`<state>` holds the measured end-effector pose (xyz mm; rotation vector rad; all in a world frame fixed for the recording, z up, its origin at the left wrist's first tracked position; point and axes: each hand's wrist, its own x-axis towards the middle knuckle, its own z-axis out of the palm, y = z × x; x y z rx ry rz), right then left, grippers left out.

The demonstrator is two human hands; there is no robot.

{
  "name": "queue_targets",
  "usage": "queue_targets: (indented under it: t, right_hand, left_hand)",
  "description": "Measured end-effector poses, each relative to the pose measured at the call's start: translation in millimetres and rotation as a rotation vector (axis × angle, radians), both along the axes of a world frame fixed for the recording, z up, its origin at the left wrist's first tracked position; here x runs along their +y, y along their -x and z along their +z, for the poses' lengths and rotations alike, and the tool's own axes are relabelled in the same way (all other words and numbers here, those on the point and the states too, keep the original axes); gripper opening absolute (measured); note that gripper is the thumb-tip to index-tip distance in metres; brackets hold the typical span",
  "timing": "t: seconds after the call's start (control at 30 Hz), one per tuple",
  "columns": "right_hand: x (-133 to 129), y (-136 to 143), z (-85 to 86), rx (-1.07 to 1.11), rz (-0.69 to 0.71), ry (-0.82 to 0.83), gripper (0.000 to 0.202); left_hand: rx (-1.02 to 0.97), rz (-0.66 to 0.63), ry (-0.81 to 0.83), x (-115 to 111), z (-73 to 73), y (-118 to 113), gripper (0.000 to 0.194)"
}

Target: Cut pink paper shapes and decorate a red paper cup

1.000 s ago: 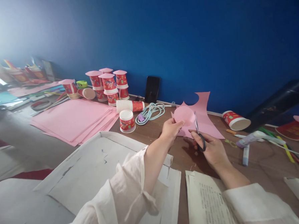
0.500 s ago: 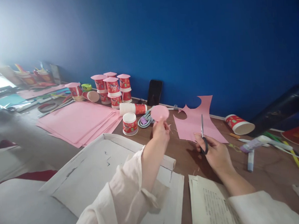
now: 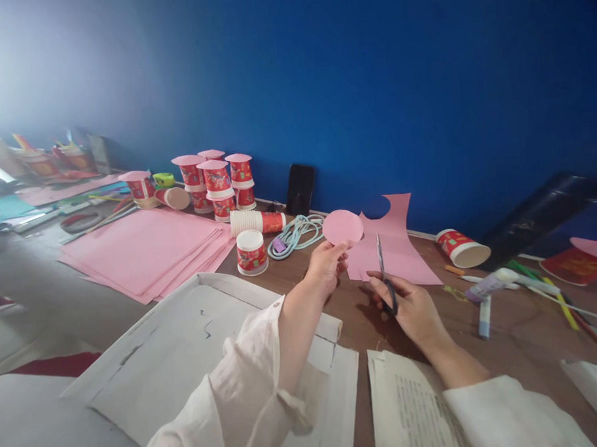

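Between its thumb and fingers, my left hand (image 3: 328, 267) pinches a pink paper circle (image 3: 343, 227) by the lower edge, above the table. My right hand (image 3: 407, 304) is wrapped round the black handles of a pair of scissors (image 3: 381, 259), whose blades point up and look closed. Behind both hands lies a pink sheet (image 3: 394, 248) with a rounded piece cut out of its top edge. A light-blue coiled cable (image 3: 299, 233) rests just left of the circle. An upside-down red paper cup (image 3: 252, 254) stands left of my left hand.
Stacked red cups topped with pink discs (image 3: 217, 178) stand by the blue wall. A pile of pink paper (image 3: 150, 248) lies left, beside a stack of nested cups (image 3: 258, 221). A phone (image 3: 301, 189) leans on the wall. Glue sticks (image 3: 492, 285) and a tipped cup (image 3: 462, 248) lie right.
My left hand has moved right with the pink circle, which now overlaps the cut sheet in view. The scissors have shifted slightly left and down. The whole view has turned slightly right.
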<state>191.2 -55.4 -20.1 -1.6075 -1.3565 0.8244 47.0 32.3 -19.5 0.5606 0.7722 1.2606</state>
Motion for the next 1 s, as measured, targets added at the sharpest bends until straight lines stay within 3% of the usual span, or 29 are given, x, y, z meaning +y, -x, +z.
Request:
queue_targets:
  t: [0.73, 0.87, 1.0]
  right_hand:
    - [-2.9, 3.3, 0.9, 0.034, 0.032, -0.004, 0.057]
    - [-1.9, 4.4, 1.5, 0.032, 0.064, 0.005, 0.055]
    - [-1.9, 4.9, 1.9, 0.024, 0.055, 0.03, 0.056]
  left_hand:
    - [0.241, -0.105, -0.046, -12.1, 1.3, -3.3, 0.032]
    - [0.225, -0.127, -0.017, -12.5, 0.7, -3.5, 0.033]
    - [0.047, -0.089, -0.003, -14.1, 3.9, -5.9, 0.025]
